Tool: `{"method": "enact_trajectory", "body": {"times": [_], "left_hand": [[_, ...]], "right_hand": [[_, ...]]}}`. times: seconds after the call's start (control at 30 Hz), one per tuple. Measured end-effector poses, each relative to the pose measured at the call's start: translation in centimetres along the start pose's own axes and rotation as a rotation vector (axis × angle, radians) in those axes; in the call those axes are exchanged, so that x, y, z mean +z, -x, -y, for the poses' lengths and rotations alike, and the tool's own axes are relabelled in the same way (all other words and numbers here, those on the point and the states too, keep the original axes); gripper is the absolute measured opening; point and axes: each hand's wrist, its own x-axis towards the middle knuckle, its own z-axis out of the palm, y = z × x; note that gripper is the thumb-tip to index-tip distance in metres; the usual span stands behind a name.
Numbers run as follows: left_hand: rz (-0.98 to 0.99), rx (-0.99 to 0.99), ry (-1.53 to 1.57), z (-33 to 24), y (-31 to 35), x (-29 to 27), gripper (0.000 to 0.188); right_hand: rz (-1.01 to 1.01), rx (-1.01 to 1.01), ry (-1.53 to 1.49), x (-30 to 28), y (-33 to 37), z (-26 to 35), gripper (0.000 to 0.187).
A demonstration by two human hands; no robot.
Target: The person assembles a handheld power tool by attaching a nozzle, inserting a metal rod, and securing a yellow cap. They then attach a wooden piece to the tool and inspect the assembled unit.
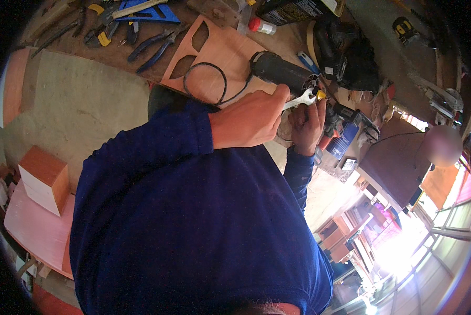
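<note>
My left hand [248, 119] is closed around the handle of a silver open-ended wrench [301, 98]. The wrench's jaw meets the end of a black cylindrical power tool [280, 68], which lies on its side on the bench. At that same end my right hand [306, 128] has its fingertips pinched at a small yellow piece [321, 95], whose exact kind is hard to make out. A black cord [226, 84] loops from the tool's back end over a thin wooden panel [230, 44] with leaf-shaped cutouts.
Blue-handled pliers [152, 50] and a blue triangular square [154, 11] lie at the far left of the bench. Beyond the tool are a red-capped bottle [261, 25] and a dark can [298, 9]. A blue box [344, 140] sits to the right. Another person [403, 152] is farther right.
</note>
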Motion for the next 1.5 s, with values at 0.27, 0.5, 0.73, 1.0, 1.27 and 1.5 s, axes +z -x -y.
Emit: {"method": "enact_trajectory", "body": {"times": [0.27,0.5,0.73,1.0,1.27,1.5], "left_hand": [[-0.024,-0.088,0.02,-0.7,0.6,0.6,0.025],[-0.028,-0.038,-0.054,-0.7,-0.6,-3.3,0.012],[0.093,0.002,-0.125,-1.1,-2.9,-6.5,0.011],[0.269,0.193,-0.43,-1.2,-5.4,-10.0,0.018],[0.202,0.281,-0.7,-2.1,-4.4,-10.4,0.017],[0.2,0.245,-0.62,-0.4,-3.4,-10.9,0.016]], "right_hand": [[-0.019,-0.032,0.112,0.7,0.3,-0.4,0.048],[-0.036,0.003,0.006,1.5,1.1,-0.1,0.052],[-0.009,-0.037,0.125,2.3,1.3,0.0,0.052],[0.094,-0.094,0.216,2.9,2.1,-0.1,0.051],[0.067,-0.02,0.182,4.6,2.5,0.0,0.056],[0.114,-0.056,0.359,5.3,2.8,0.8,0.053]]}}
